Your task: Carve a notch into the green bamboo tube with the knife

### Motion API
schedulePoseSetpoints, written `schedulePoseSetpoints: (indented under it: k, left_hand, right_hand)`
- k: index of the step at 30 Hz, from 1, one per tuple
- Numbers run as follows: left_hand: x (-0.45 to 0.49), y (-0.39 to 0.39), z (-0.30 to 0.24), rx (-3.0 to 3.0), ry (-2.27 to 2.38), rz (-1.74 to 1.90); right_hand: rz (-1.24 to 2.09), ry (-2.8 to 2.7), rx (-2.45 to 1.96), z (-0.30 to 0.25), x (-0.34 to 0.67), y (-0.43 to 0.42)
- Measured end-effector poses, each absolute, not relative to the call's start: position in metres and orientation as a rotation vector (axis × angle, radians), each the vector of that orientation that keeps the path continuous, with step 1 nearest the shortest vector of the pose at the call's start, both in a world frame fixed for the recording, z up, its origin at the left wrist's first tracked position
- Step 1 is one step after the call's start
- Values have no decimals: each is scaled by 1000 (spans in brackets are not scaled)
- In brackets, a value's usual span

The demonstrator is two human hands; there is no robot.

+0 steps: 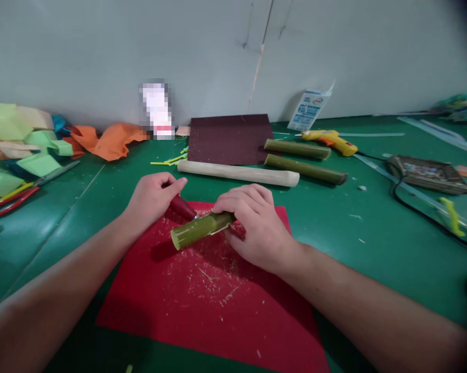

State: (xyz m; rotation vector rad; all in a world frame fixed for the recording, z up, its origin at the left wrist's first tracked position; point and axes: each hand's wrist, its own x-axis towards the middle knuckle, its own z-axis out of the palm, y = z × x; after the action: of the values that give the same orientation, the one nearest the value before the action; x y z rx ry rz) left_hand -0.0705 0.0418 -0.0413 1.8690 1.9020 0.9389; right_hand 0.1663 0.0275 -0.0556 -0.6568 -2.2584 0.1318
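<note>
My left hand (156,194) is closed around the dark red handle of a hand tool (184,208). A small bit of metal shows where the handle meets the far side of a green bamboo piece (194,231); the rest of the blade is hidden. Wrapped over the right end of that bamboo is my right hand (252,223), holding it slightly tilted above a red sheet (202,321). A thin pale sliver (220,229) sticks out along the bamboo's near side. Fine shavings and dust lie scattered over the sheet below.
Beyond the sheet lie a pale peeled stick (237,173), two green bamboo pieces (297,149) and a dark brown sheet (229,140). A yellow glue gun (334,142) with a black cord rests at right, near a brown tray (429,174). Red-handled scissors (14,202) and folded papers (8,122) are left.
</note>
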Motion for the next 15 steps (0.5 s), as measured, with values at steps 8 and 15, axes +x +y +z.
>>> schedulePoseSetpoints:
  k: [8, 15]
  left_hand:
    - [-60, 29, -27, 2079, 1718, 1037]
    - [-34, 5, -10, 2227, 1482, 571]
  right_hand:
    - [112, -2239, -830, -56, 167, 29]
    - [38, -2139, -898, -56, 170, 31]
